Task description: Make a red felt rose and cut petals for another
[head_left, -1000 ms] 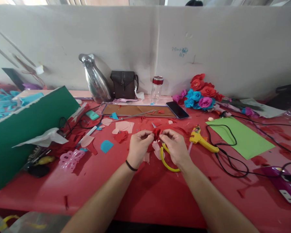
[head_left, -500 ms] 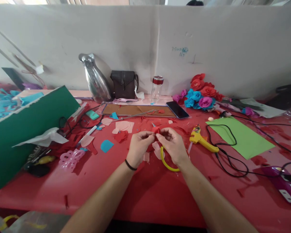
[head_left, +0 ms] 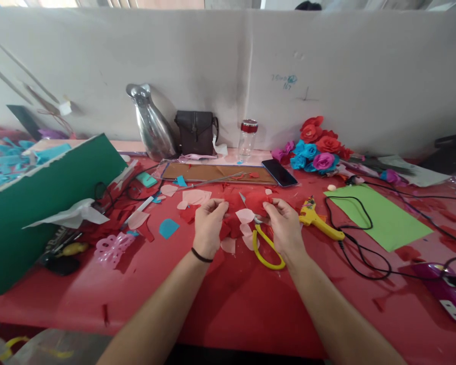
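Observation:
Over the middle of the table, my left hand (head_left: 209, 228) and my right hand (head_left: 287, 230) are apart, fingertips pinched. Red crepe paper (head_left: 259, 201) shows at the right fingertips, and more red paper lies against the left ones. It blends into the red table, so I cannot tell whether it is one piece or two. Scissors with yellow handles (head_left: 268, 262) lie beneath my right hand, which partly hides them. Several pale pink paper petals (head_left: 245, 216) lie between my hands. A blue petal (head_left: 169, 228) is left of my left hand.
A yellow glue gun (head_left: 321, 223) with a black cord lies to the right, beside green paper (head_left: 380, 215). Paper roses (head_left: 315, 144), a phone (head_left: 279, 172), a glass jar (head_left: 248, 139) and a steel jug (head_left: 152, 124) stand or lie behind. A green box (head_left: 61, 203) is left.
My hands, together at the fingertips before, have moved apart sideways. Pink petals and more of the scissors now show between them.

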`<state>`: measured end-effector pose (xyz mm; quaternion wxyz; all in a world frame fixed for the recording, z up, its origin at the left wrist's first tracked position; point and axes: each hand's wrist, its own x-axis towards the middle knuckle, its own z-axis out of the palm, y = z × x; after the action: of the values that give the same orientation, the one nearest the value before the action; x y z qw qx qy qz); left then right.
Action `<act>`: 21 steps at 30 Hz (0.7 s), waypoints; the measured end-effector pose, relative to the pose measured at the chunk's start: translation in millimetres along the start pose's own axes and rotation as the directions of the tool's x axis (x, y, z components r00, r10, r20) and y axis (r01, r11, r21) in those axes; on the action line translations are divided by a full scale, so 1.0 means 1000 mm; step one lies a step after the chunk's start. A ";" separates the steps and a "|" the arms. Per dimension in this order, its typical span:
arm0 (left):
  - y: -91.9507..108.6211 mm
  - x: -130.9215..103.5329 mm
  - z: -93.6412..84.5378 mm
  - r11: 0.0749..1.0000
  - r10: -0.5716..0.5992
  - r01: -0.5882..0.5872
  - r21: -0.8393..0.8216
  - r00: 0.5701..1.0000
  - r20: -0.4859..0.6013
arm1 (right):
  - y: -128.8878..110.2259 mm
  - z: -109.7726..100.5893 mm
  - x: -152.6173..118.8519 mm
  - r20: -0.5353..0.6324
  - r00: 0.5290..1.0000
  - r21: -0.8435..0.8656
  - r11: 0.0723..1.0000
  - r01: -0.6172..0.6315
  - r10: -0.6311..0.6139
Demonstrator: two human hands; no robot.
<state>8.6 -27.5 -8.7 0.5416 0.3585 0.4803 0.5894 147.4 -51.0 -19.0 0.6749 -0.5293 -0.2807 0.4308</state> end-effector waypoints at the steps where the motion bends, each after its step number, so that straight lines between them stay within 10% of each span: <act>1: 0.000 -0.001 0.000 0.998 0.036 -0.036 0.042 0.999 -0.005 | 0.001 0.000 -0.001 0.003 1.000 -0.011 1.000 0.010 -0.010; 6: -0.003 -0.010 0.004 0.932 0.178 -0.223 0.286 0.968 0.175 | 0.003 0.006 -0.013 0.153 0.988 -0.070 0.997 0.039 -0.028; 12: -0.005 -0.018 0.006 0.787 0.351 -0.512 0.344 0.830 0.433 | 0.002 0.009 -0.015 0.153 0.986 -0.018 0.998 0.062 -0.058; 18: -0.003 -0.009 0.000 0.965 0.195 -0.213 0.152 0.973 0.126 | -0.002 0.011 -0.013 0.101 0.990 0.193 0.974 -0.120 0.102; 21: -0.001 -0.004 0.000 0.992 -0.113 0.122 -0.024 0.964 0.239 | -0.004 0.011 -0.012 0.128 0.980 0.243 0.953 -0.182 0.154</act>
<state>9.2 -31.9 -9.2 0.6358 0.3869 0.4211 0.5184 133.8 -56.9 -11.2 0.6816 -0.4367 -0.2135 0.5469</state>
